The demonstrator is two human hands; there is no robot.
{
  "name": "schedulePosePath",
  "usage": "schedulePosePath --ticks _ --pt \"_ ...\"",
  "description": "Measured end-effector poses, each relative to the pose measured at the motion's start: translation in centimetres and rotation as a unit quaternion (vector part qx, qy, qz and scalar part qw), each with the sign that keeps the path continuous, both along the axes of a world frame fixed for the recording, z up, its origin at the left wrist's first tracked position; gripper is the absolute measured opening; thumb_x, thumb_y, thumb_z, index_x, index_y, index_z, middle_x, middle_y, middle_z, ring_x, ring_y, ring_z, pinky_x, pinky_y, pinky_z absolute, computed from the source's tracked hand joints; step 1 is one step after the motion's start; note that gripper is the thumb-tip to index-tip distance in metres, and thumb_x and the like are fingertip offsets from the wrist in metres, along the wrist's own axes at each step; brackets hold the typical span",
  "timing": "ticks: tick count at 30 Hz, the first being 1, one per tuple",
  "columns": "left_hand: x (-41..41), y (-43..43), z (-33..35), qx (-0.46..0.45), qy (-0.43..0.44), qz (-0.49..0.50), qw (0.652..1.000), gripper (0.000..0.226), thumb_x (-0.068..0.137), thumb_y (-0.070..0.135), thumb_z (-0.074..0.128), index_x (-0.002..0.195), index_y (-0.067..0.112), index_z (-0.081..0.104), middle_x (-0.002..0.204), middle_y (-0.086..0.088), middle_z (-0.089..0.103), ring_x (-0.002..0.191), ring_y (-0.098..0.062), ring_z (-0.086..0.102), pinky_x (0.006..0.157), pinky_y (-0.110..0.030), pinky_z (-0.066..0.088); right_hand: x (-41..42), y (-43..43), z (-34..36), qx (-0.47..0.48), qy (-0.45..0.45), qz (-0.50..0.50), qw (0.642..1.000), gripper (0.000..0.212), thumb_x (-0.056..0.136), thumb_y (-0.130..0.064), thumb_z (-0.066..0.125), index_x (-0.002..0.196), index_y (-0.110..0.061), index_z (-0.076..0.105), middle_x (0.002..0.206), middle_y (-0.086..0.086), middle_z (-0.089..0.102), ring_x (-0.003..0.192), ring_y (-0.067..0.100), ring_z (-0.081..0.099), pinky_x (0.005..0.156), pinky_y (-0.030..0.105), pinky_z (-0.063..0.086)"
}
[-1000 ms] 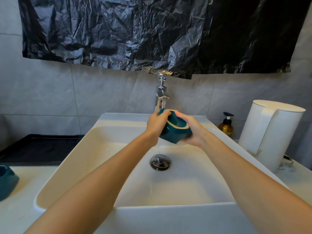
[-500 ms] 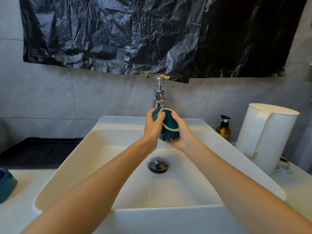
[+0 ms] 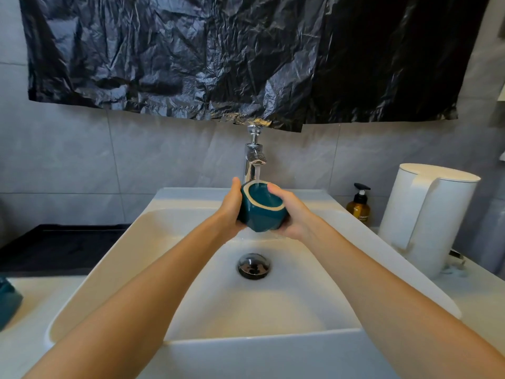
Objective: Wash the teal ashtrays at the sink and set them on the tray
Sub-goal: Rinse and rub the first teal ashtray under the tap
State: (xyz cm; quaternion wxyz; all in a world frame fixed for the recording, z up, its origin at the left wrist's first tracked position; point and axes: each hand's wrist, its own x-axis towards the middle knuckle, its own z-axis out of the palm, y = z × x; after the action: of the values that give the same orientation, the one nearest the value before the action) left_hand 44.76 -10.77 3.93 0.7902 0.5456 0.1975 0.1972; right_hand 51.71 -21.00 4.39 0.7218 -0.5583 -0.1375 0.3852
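A teal ashtray (image 3: pixel 261 214) with a pale rim is held over the white sink (image 3: pixel 114 269), mouth up and tilted toward me, right under the chrome tap (image 3: pixel 254 157). Water runs from the tap into it. My left hand (image 3: pixel 229 212) grips its left side and my right hand (image 3: pixel 293 214) grips its right side, thumb on the rim. Another teal ashtray (image 3: pixel 8 302) stands on the counter at the far left edge, partly cut off. A dark tray (image 3: pixel 62 242) lies behind it on the left.
The drain plug (image 3: pixel 254 265) sits in the middle of the basin. Right of the sink stand an amber pump bottle (image 3: pixel 359 209) and a tall white kettle (image 3: pixel 426 217). Crumpled black plastic sheet (image 3: pixel 246 56) hangs on the tiled wall above the tap.
The ashtray has turned in my hands from lying on its side to mouth up under the running water. Both hands stayed on it below the tap.
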Motion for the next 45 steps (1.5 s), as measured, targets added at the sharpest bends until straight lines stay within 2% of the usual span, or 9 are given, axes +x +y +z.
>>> schedulePosePath --ticks 8,12,16,21,26,31,35,38,45 --pt "-0.9 0.1 0.9 -0.095 -0.062 -0.032 0.993 0.039 0.099 0.037 0.043 0.117 0.007 0.061 0.114 -0.013 0.064 0.093 -0.023 0.064 0.076 -0.038 0.054 0.8 -0.3 0.0 0.047 0.048 -0.021 0.998 0.038 0.094 -0.041 0.055 0.114 -0.01 0.059 0.111 0.015 0.064 0.089 0.027 0.063 0.065 0.037 0.051" --pt "-1.0 0.6 0.9 -0.089 -0.056 -0.011 0.994 0.033 0.099 0.033 0.044 0.096 0.006 0.062 0.099 -0.012 0.065 0.087 -0.022 0.061 0.089 -0.04 0.047 -0.1 1.2 -0.8 -0.025 -0.075 -0.033 0.996 0.036 0.102 -0.037 0.037 0.124 -0.012 0.051 0.122 0.016 0.059 0.096 0.028 0.059 0.071 0.037 0.05" --pt "-1.0 0.4 1.0 -0.084 -0.038 0.017 0.996 0.028 0.098 0.03 0.047 0.091 0.006 0.06 0.102 -0.012 0.063 0.085 -0.021 0.06 0.089 -0.039 0.048 -1.0 1.0 -0.9 -0.113 -0.343 -0.027 0.932 0.045 0.105 -0.034 0.022 0.143 -0.016 0.035 0.145 0.006 0.041 0.125 0.021 0.045 0.093 0.029 0.036" --pt "-1.1 0.7 0.7 -0.076 -0.017 0.054 0.996 0.027 0.097 0.029 0.05 0.09 0.004 0.058 0.103 -0.012 0.061 0.088 -0.022 0.058 0.087 -0.037 0.047 -2.7 0.7 -2.5 -0.012 -0.415 0.054 0.908 0.045 0.105 -0.03 0.023 0.15 -0.029 0.022 0.142 -0.002 0.041 0.123 0.014 0.044 0.091 0.022 0.04" --pt "-1.4 0.5 1.0 -0.08 -0.016 0.046 0.996 0.028 0.098 0.03 0.048 0.089 0.005 0.058 0.089 -0.01 0.062 0.081 -0.021 0.058 0.084 -0.037 0.047 -1.7 1.0 -2.6 -0.041 -0.399 0.042 0.915 0.049 0.104 -0.042 0.02 0.152 -0.035 0.013 0.153 -0.009 0.028 0.133 0.012 0.036 0.107 0.027 0.032" --pt "-1.5 0.9 0.8 -0.081 0.002 0.083 0.993 0.027 0.096 0.03 0.052 0.086 0.005 0.056 0.087 -0.011 0.061 0.077 -0.021 0.058 0.08 -0.037 0.047 -2.8 0.7 -2.8 -0.102 -0.516 -0.015 0.85 0.044 0.103 -0.034 0.025 0.145 -0.028 0.036 0.133 0.005 0.054 0.114 0.023 0.053 0.096 0.038 0.045" --pt "-1.8 0.7 0.8 -0.075 0.013 0.077 0.994 0.025 0.095 0.027 0.055 0.101 0.004 0.06 0.098 -0.012 0.064 0.088 -0.023 0.061 0.08 -0.037 0.049 -3.7 1.0 -2.4 -0.031 -0.52 0.013 0.853 0.046 0.105 -0.028 0.028 0.15 -0.025 0.024 0.152 -0.007 0.03 0.137 0.013 0.033 0.11 0.032 0.034" --pt "-1.2 -0.2 0.3 -0.074 0.005 0.037 0.997 0.033 0.095 0.027 0.056 0.122 0.008 0.059 0.114 -0.009 0.065 0.103 -0.022 0.061 0.085 -0.033 0.05 -3.2 2.2 -1.8 -0.013 -0.508 -0.022 0.861 0.042 0.105 -0.023 0.027 0.145 -0.017 0.038 0.153 -0.004 0.031 0.141 0.01 0.025 0.117 0.028 0.02" --pt "-1.6 -0.6 0.9 -0.053 0.006 0.051 0.997 0.022 0.099 0.027 0.048 0.099 0.007 0.06 0.096 -0.011 0.064 0.082 -0.022 0.06 0.078 -0.035 0.048 -2.2 2.8 -2.2 -0.025 -0.376 -0.029 0.926 0.043 0.104 -0.036 0.02 0.142 -0.026 0.037 0.14 0.007 0.047 0.113 0.019 0.051 0.081 0.028 0.046"
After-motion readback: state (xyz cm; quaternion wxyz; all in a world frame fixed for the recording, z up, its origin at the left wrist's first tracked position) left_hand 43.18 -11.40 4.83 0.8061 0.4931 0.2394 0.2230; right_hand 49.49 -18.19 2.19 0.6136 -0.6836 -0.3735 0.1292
